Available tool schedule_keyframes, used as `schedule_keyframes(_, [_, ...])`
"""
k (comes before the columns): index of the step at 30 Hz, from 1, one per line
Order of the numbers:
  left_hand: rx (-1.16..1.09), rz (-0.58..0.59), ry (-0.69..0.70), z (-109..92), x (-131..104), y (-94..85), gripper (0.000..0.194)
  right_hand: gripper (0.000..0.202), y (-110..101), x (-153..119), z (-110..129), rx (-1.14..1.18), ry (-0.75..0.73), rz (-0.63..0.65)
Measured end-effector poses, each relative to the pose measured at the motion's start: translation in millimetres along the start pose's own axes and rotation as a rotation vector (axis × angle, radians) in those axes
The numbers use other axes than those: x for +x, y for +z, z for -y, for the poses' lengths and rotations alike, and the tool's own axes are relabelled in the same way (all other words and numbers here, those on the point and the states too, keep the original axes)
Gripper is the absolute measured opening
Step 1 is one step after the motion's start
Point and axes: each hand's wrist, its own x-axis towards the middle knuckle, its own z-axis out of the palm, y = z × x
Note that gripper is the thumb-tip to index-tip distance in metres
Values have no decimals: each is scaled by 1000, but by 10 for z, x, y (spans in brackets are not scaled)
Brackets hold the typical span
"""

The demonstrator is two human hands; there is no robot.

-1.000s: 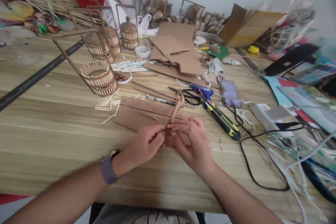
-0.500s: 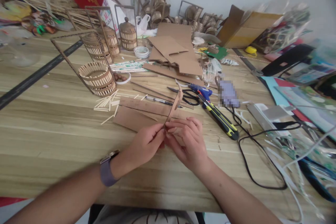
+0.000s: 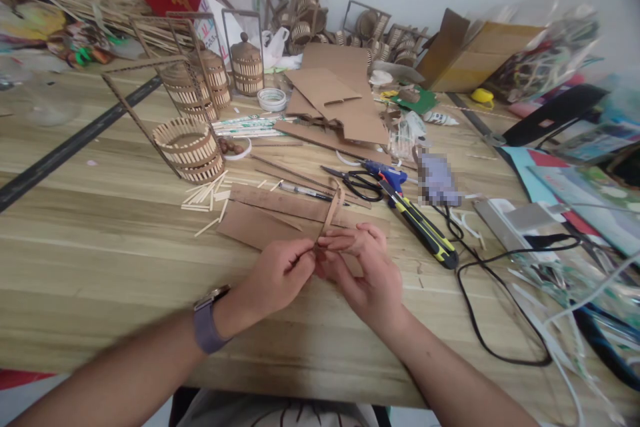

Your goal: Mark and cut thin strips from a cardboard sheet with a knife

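Note:
Between my two hands is a narrow strip of brown cardboard [image 3: 330, 213], its free end bent over and pointing away from me. My left hand [image 3: 283, 273] pinches its near end between thumb and forefinger. Close against it, my right hand [image 3: 363, 267] grips the same strip with thumb and fingers; the very end is hidden by the fingertips. Under and beyond the hands lie flat cardboard pieces [image 3: 255, 230]. A pen [image 3: 305, 191], black scissors [image 3: 363, 185] and a yellow-black utility knife [image 3: 420, 227] lie just past them.
A small slatted basket [image 3: 187, 153] with a tall handle stands at left, near loose thin sticks [image 3: 203, 197]. A blue glue gun [image 3: 385, 173] and a black cable [image 3: 470, 320] lie at right. Cardboard sheets [image 3: 335, 60] and an open box [image 3: 480, 53] stand further back.
The cardboard strip's free end has dropped lower and nearer to my hands. Both hands stay together on it, with the fingers shifted slightly.

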Motion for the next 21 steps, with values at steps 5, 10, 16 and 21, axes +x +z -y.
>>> schedule_keyframes(5, [-20,33,0,-17,0,-3,28,20,-17,8,-14,10,-2,2])
schedule_keyframes(10, [-114,40,-68,-17,7,4,27,20,0,-8,2,-7,-72,-15])
schedule_keyframes(16, [-121,28,-137,-16,20,-4,29,17,29,-28,3,-73,-108,-4])
schedule_keyframes(21, [-91,-1,-106,-23,24,4,27,16,29,-40,3,-79,-113,12])
